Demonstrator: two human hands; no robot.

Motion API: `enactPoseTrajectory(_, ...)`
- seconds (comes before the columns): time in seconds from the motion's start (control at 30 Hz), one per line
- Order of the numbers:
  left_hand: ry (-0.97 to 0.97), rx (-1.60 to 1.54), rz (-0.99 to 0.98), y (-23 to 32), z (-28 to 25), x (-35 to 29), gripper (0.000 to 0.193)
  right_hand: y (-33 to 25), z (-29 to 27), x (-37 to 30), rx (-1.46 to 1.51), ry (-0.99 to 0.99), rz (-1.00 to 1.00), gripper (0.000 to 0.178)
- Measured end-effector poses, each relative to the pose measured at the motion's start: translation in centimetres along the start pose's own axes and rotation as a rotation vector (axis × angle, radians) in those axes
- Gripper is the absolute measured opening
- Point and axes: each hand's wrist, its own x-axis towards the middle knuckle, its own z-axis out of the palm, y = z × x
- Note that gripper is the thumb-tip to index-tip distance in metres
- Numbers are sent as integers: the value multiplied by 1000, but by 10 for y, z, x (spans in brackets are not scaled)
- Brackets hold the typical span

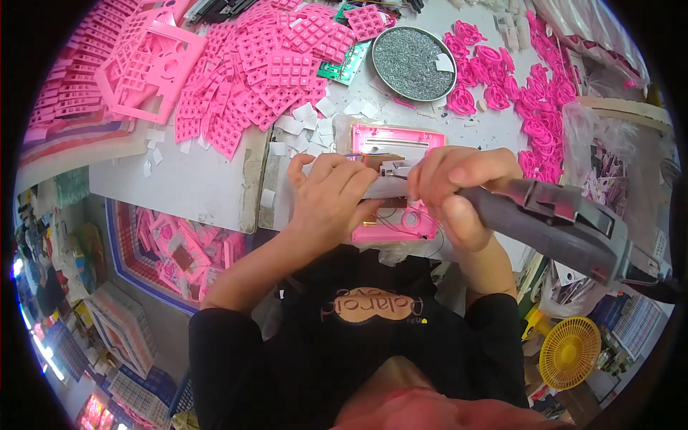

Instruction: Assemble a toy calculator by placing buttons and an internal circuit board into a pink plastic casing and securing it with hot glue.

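Long grey power screwdriver (548,231) is clamped in right hand (464,188), over rectangular pink plastic case (367,133); left hand (326,197) nearby, grip I cannot tell — screwing seems in hand, next needing steady aim

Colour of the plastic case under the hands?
The plastic case is bright pink; the head view shows it best.

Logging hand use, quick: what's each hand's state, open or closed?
Left hand: fingers bent over the pink casing; its grip cannot be told.
Right hand: closed, holding the grey handheld tool.
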Motion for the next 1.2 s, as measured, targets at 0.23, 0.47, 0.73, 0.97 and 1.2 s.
enactPoseTrajectory(0.23,63,-6,55,-6,3,-1,46,10,-2,4,2,-110,-12,26)
enactPoseTrajectory(0.47,62,-42,64,-8,6,1,43,19,-6,5,1,-173,-31,26)
enactPoseTrajectory(0.73,147,-68,115,-9,13,0,41,29,12,12,-238,-94,-171,20)
enactPoseTrajectory(0.97,19,-198,10,-16,5,9,41,12,-24,13,-127,-244,183,73)
enactPoseTrajectory(1.2,105,-380,-139,-22,22,4,55,-2,-56,-4,-1053,-472,161,48)
